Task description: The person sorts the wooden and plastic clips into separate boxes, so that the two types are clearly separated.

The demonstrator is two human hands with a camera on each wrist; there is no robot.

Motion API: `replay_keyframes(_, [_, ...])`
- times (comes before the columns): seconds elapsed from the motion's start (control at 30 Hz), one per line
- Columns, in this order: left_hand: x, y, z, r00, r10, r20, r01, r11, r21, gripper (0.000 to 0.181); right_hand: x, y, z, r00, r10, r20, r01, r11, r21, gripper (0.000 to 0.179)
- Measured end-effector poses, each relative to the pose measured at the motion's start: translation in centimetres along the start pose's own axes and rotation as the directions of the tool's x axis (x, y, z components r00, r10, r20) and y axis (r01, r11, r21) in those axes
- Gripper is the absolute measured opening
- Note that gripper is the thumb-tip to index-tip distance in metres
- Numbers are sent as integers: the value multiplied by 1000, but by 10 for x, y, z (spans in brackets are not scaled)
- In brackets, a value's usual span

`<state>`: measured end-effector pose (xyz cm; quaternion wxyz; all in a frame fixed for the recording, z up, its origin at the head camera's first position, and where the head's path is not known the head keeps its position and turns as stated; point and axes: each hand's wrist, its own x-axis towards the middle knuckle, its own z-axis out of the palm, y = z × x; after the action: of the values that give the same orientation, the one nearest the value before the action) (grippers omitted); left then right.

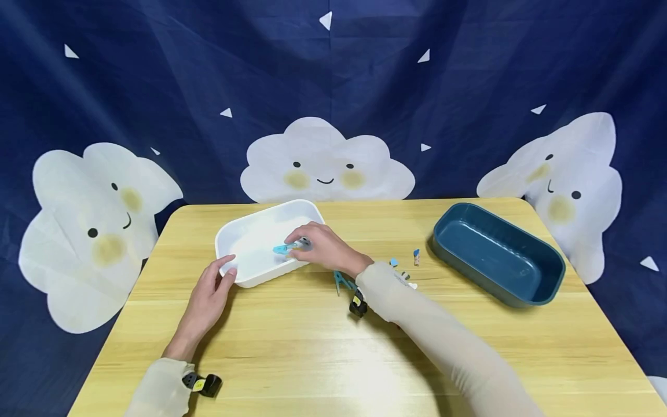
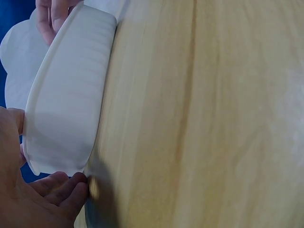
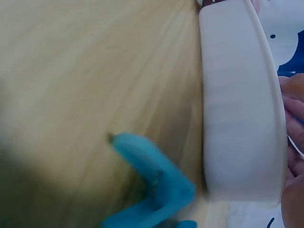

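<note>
A white plastic basin (image 1: pixel 260 275) stands on the table, left of middle. My left hand (image 1: pixel 208 298) holds its near left corner, with fingers on both sides of the rim; in the left wrist view, other fingertips (image 2: pixel 71 192) lie against the end wall. My right hand (image 1: pixel 325 246) reaches over the basin's right side and pinches a light blue piece (image 1: pixel 283 249) with grey and white parts, its kind unclear. Under the right wrist a blue V-shaped clip-like toy (image 3: pixel 156 185) lies on the wood. The basin's floor is partly hidden by the right hand.
A dark blue basin (image 1: pixel 495 255) stands on the right of the table. Between the basins lie small pieces, among them a blue disc (image 1: pixel 393 262) and a small figure (image 1: pixel 416 257); the right sleeve hides part of this area. A cloud-printed curtain (image 1: pixel 333 75) hangs behind.
</note>
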<state>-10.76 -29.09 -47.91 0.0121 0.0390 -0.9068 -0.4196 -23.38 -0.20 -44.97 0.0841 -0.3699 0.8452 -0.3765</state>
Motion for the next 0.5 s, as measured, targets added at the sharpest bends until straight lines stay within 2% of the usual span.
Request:
replay_keyframes(0.33, [0, 0, 1, 1000, -3, 6, 2, 1000, 5, 57, 16, -5, 3, 996, 61, 69, -57, 997, -56, 31])
replay_keyframes(0.5, [1, -1, 0, 1000, 0, 5, 0, 1000, 12, 57, 17, -5, 4, 997, 62, 52, -60, 997, -42, 35])
